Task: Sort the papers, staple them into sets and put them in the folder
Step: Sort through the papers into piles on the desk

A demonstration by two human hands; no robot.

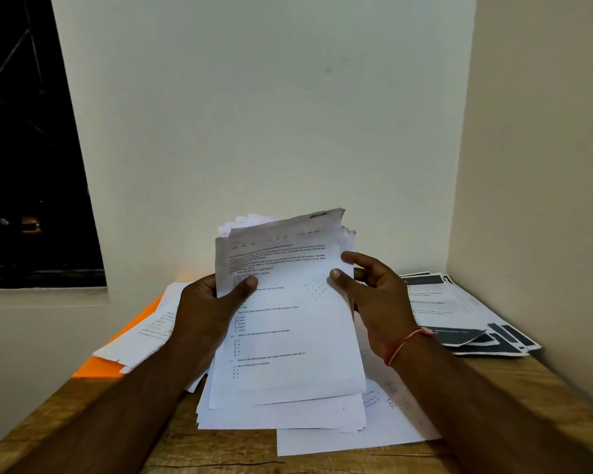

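Wooden table [220, 449] below us, pale wall ahead, and we have the stack of papers [288, 336] tilted up above it. Our left hand [209, 302] grips its left edge, thumb across the printed front, fingers curled behind. Our right hand [374, 295] pinches the right edge, thumb tip on the front sheet. Orange folder [96, 369] lies far left under loose sheets [144, 333]; dark-printed sheets [459, 309] sit right.

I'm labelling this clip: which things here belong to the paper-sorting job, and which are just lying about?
Job: paper stack held by left hand and right hand; orange folder; loose sheets; dark-printed sheets.
Lying about: wooden table; window; red wrist thread. No stapler shows.
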